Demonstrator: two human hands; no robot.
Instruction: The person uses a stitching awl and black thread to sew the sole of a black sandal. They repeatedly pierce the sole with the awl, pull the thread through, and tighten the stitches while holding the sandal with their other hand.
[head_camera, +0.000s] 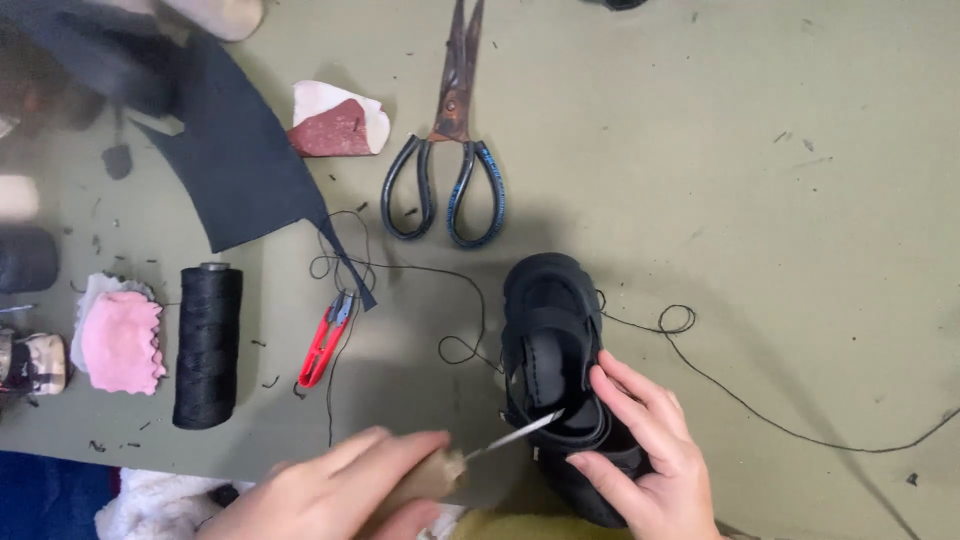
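A small black shoe with a strap lies on the olive table, toe pointing away from me. My right hand grips its heel end, fingers over the opening. My left hand holds a wooden-handled awl whose metal blade points right and reaches the shoe's side by the strap. Black thread trails from the shoe across the table to the right and left.
Large scissors lie beyond the shoe. Red thread snips, a black thread spool, pink fabric scraps, a dark fabric piece and a reddish block on white sit to the left.
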